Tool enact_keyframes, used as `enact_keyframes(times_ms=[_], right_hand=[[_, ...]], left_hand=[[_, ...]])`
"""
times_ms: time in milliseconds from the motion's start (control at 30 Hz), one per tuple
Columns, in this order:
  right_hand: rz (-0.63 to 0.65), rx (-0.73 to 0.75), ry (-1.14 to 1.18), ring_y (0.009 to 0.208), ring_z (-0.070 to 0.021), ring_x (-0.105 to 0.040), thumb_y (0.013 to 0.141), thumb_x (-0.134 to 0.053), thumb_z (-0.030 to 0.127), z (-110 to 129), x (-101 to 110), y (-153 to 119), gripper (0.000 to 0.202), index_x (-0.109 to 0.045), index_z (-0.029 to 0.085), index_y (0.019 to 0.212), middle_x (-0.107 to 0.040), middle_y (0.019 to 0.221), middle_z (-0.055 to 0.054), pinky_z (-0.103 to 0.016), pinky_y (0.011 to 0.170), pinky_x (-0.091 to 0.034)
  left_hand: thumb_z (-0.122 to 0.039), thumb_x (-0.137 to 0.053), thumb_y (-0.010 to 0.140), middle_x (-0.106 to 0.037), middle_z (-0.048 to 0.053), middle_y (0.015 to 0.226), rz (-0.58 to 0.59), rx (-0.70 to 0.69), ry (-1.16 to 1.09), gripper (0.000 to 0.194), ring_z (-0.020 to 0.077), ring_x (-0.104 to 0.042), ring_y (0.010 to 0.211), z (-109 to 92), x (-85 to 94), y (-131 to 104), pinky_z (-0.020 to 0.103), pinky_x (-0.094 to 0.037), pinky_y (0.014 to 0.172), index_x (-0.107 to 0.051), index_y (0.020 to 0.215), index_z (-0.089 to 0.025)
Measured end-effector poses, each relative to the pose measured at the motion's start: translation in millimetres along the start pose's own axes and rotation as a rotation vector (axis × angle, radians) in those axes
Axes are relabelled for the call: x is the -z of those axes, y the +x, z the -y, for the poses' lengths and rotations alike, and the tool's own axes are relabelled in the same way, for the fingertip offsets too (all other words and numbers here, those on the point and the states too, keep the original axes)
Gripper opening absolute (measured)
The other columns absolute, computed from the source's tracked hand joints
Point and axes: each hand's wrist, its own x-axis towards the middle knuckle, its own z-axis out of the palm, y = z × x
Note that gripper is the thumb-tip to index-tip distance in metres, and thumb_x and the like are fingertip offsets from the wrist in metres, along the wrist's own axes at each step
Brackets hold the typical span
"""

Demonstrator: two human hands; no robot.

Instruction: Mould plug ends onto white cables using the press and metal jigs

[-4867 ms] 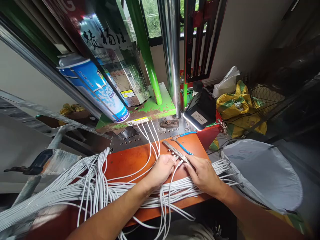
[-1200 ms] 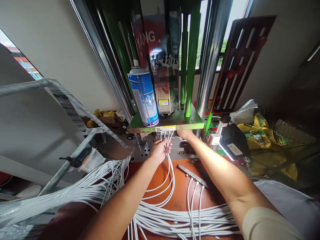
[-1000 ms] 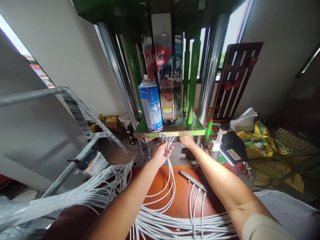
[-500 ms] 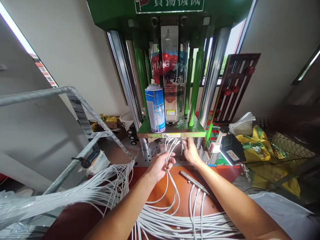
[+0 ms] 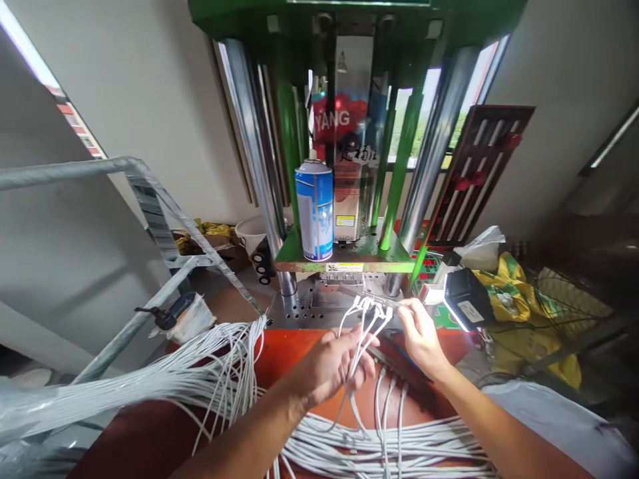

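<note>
My left hand is closed around several thin white cables below their ends. Those ends fan out into a narrow metal bar in front of the press. My right hand pinches the right end of this bar between thumb and fingers. Behind it is the press's metal bed, with a die block under the green upper plate. A second metal bar lies on the orange-red table, partly hidden by my right arm, with three white cables coming from it.
A blue spray can stands on the press's green plate. Bundled white cables come in from the left, and more lie across the table front. A metal rail is at left; a lit black lamp is at right.
Both hands have drawn back from under the press's green plate, toward me and to the right. The bar with the cable ends has come out with them into plain view.
</note>
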Motion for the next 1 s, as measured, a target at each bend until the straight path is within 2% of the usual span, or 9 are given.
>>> enact_keyframes(times_ms=[67,133,300,433,633,733,833,933,1000], right_hand=[[-0.001,0.015,-0.034,0.083,-0.0214,-0.059,0.107,-0.042,0.043,2,2,-7,0.027,-0.057,0.022,0.1,-0.062,0.091,-0.004,-0.033,0.078,-0.048],[-0.007,0.014,-0.071,0.085,-0.0219,-0.06,0.107,-0.042,0.041,3,0,-14,0.026,-0.057,0.022,0.099,-0.063,0.092,-0.004,-0.033,0.08,-0.048],[0.021,-0.016,-0.157,0.081,-0.0224,-0.058,0.107,-0.041,0.042,5,-12,-29,0.025,-0.054,0.024,0.096,-0.062,0.089,-0.005,-0.034,0.078,-0.045],[0.049,-0.08,-0.22,0.084,-0.0239,-0.059,0.107,-0.039,0.042,-11,-6,-24,0.026,-0.049,0.024,0.092,-0.062,0.09,-0.006,-0.036,0.078,-0.045],[0.204,-0.09,-0.237,0.081,-0.0245,-0.059,0.1,-0.048,0.044,-39,18,-28,0.031,-0.053,0.023,0.076,-0.062,0.08,-0.006,-0.039,0.079,-0.048],[0.188,-0.069,-0.259,0.102,-0.03,-0.059,0.097,-0.052,0.05,-30,24,-33,0.033,-0.062,0.022,0.081,-0.068,0.101,-0.012,-0.048,0.096,-0.047],[0.286,-0.221,0.07,0.117,-0.03,-0.059,0.101,-0.048,0.059,1,23,-33,0.041,-0.067,0.024,0.111,-0.067,0.125,-0.013,-0.048,0.105,-0.045],[0.631,-0.541,0.638,0.088,-0.0259,-0.07,0.101,-0.036,0.074,39,17,-35,0.063,-0.065,0.021,0.12,-0.072,0.102,-0.012,-0.045,0.085,-0.056],[0.793,-0.633,0.841,0.071,-0.0213,-0.068,0.096,-0.048,0.076,56,13,-37,0.062,-0.067,0.019,0.112,-0.071,0.087,-0.008,-0.039,0.073,-0.057]], left_hand=[[-0.057,-0.069,0.09,-0.054,-0.002,0.049,-0.032,-0.006,-0.015,0.046,0.0051,-0.028,0.033,13,-15.2,-12,0.019,-0.02,0.035,-0.067,0.096,-0.011],[-0.058,-0.072,0.088,-0.042,-0.008,0.043,-0.138,-0.035,-0.044,0.045,0.0035,-0.016,0.035,26,-27.0,-22,0.019,-0.013,0.036,-0.065,0.092,-0.013],[-0.063,-0.071,0.087,-0.042,-0.01,0.044,-0.313,-0.07,-0.077,0.048,0.0048,-0.017,0.035,61,-38.1,-45,0.02,-0.015,0.036,-0.059,0.094,-0.018],[-0.066,-0.071,0.088,-0.037,-0.011,0.04,-0.293,-0.075,-0.058,0.049,0.004,-0.015,0.033,72,-31.6,-65,0.02,-0.012,0.036,-0.06,0.089,-0.018],[-0.068,-0.071,0.088,-0.032,-0.01,0.043,-0.165,-0.139,0.089,0.053,0.0021,-0.018,0.038,60,-14.5,-81,0.018,-0.012,0.04,-0.065,0.083,-0.015],[-0.069,-0.07,0.088,-0.031,-0.01,0.045,-0.126,-0.129,0.148,0.054,0.0016,-0.017,0.038,58,-9.9,-83,0.019,-0.011,0.042,-0.067,0.082,-0.015],[-0.072,-0.071,0.086,-0.031,-0.01,0.045,-0.082,-0.082,0.172,0.056,0.0016,-0.016,0.039,61,-7.1,-84,0.02,-0.01,0.042,-0.067,0.085,-0.015],[-0.072,-0.068,0.088,-0.031,-0.009,0.044,0.007,-0.043,0.206,0.057,0.002,-0.019,0.039,64,-3.8,-82,0.021,-0.01,0.044,-0.066,0.082,-0.015],[-0.071,-0.066,0.091,-0.033,-0.008,0.043,0.047,-0.032,0.246,0.057,0.0024,-0.022,0.04,63,-1.5,-80,0.022,-0.01,0.044,-0.065,0.081,-0.015]])
